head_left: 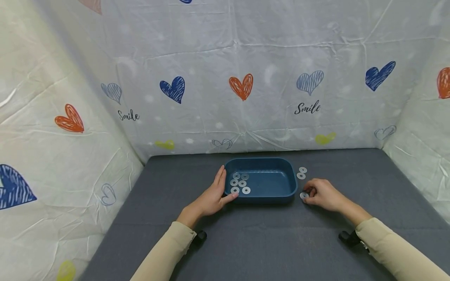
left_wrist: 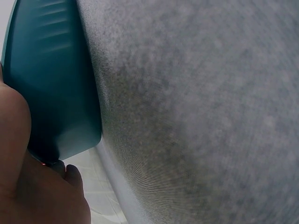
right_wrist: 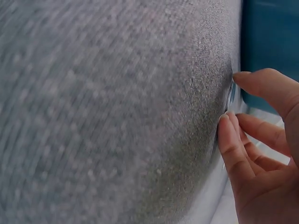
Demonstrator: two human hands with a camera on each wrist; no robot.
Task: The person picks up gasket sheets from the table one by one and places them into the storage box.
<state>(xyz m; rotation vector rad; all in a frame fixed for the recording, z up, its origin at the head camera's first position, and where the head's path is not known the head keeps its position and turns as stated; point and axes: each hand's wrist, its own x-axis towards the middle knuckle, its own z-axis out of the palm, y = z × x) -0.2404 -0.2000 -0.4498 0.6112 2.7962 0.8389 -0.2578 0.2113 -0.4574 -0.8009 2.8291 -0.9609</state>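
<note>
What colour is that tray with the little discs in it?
The tray is dark blue, seen best in the head view.

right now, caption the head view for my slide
Left fingers rest against a blue tray holding six washers; right fingers pinch another washer beside it.

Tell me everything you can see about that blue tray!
The tray is dark blue, shallow and open-topped, rectangular with rounded corners, smooth and slightly shiny, like plastic. It sits flat on the grey tabletop, its long sides running left to right. Six flat washers lie inside at the left; the rest of its floor is bare. The left hand touches it, fingers along the left end, thumb at the near left corner.
</note>
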